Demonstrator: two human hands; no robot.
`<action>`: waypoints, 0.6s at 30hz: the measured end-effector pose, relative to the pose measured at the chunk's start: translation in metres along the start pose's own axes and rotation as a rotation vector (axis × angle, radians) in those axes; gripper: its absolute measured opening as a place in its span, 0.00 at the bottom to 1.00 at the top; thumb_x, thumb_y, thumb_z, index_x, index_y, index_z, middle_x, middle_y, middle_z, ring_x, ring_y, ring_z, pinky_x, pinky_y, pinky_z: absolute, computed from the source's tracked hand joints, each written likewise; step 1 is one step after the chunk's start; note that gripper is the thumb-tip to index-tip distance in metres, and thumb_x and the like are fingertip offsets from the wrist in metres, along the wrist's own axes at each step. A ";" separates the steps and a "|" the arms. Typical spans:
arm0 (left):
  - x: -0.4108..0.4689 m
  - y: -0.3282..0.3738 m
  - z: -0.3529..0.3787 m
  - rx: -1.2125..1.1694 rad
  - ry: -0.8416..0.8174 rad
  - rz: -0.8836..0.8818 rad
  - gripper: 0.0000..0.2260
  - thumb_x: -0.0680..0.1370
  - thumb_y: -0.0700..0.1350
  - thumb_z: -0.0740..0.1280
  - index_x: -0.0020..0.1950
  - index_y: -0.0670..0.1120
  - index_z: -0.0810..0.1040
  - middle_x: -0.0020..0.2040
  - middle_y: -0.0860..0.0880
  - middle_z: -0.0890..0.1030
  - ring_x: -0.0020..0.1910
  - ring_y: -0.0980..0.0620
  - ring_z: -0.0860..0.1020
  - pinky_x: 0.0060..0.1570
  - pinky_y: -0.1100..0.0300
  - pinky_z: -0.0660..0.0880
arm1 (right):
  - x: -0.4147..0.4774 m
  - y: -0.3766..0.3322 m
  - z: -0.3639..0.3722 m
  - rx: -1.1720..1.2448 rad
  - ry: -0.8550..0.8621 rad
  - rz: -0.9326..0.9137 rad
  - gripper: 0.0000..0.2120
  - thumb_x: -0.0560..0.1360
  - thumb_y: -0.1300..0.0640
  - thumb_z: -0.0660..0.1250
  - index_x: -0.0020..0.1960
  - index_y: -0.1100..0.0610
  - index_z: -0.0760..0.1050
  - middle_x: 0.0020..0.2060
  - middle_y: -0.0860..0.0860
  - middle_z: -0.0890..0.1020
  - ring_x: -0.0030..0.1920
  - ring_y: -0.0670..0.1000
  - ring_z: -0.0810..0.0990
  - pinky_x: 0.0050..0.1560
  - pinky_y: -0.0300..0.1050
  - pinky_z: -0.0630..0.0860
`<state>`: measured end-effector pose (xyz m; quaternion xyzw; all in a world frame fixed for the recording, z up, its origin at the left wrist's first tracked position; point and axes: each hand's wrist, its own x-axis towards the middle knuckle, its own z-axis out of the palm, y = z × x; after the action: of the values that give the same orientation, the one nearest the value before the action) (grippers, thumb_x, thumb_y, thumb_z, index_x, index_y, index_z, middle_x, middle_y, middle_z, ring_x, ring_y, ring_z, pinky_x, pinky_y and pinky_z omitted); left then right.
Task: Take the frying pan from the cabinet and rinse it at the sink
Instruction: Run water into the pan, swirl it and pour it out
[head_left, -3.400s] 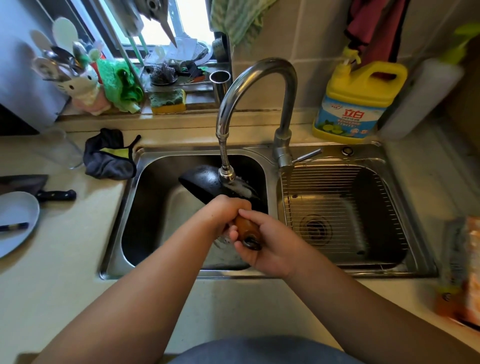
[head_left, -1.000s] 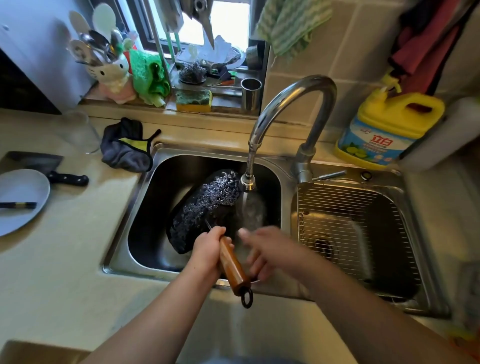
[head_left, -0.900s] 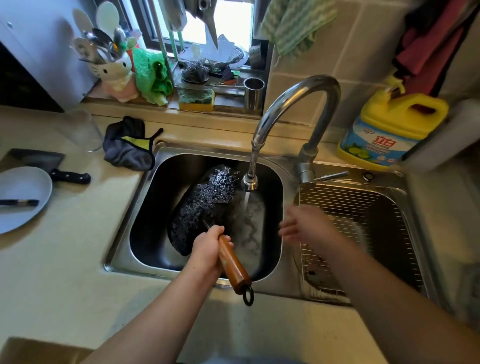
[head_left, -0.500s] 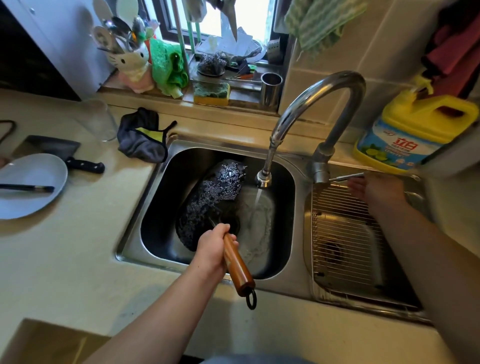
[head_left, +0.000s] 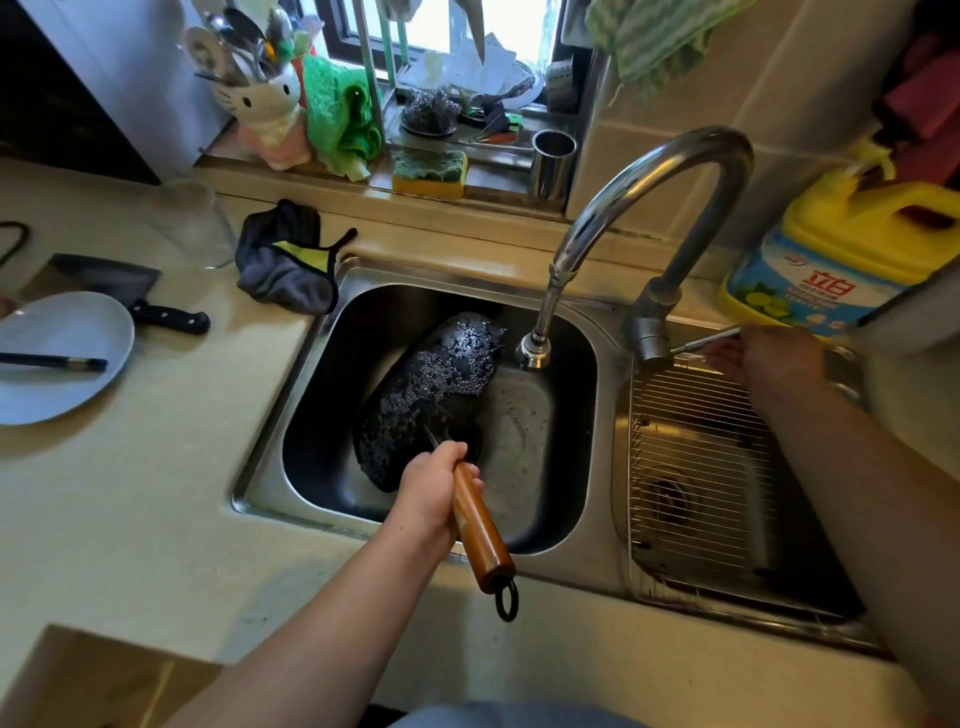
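Head view — frying pan: tilted in the left basin of the sink, wet underside up, long axis running from the basin's far side back to the near rim. Left hand: closed round the wooden handle, pan ahead of it. Right hand: at the tap lever by the right basin's far edge, well apart from the pan — grip on the lever cannot be told.

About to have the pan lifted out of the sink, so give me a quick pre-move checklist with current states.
1. Left hand gripping the frying pan by its wooden handle: ok.
2. Water stopped at the faucet nozzle: ok, no stream visible.
3. Right hand on the faucet lever, not free to help: not ok.
4. Pan drained: not ok, droplets cover it.
5. Pan fully rinsed: cannot tell.
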<state>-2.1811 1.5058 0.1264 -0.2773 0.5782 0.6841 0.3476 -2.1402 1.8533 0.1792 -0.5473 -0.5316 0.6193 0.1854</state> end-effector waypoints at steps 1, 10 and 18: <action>0.000 0.000 0.000 -0.006 -0.001 0.000 0.07 0.78 0.43 0.65 0.47 0.39 0.73 0.25 0.49 0.76 0.21 0.55 0.75 0.25 0.60 0.74 | 0.000 -0.001 0.000 -0.003 -0.010 0.014 0.08 0.82 0.61 0.59 0.45 0.57 0.73 0.46 0.58 0.85 0.40 0.52 0.87 0.35 0.45 0.83; -0.001 0.001 0.002 -0.020 0.014 -0.004 0.07 0.78 0.43 0.66 0.46 0.38 0.73 0.24 0.48 0.76 0.20 0.55 0.75 0.26 0.60 0.73 | -0.069 0.040 0.009 0.151 -0.173 0.207 0.12 0.83 0.52 0.60 0.59 0.59 0.76 0.42 0.56 0.85 0.40 0.52 0.87 0.40 0.47 0.81; -0.009 0.009 0.004 -0.020 0.029 0.010 0.10 0.79 0.42 0.65 0.40 0.39 0.74 0.25 0.47 0.75 0.19 0.54 0.73 0.25 0.63 0.72 | -0.229 0.108 0.051 -0.085 -0.858 0.655 0.25 0.80 0.43 0.61 0.56 0.66 0.79 0.42 0.61 0.85 0.39 0.55 0.85 0.35 0.46 0.82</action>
<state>-2.1826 1.5075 0.1395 -0.2876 0.5777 0.6875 0.3330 -2.0704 1.6049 0.1883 -0.3894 -0.3857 0.7905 -0.2734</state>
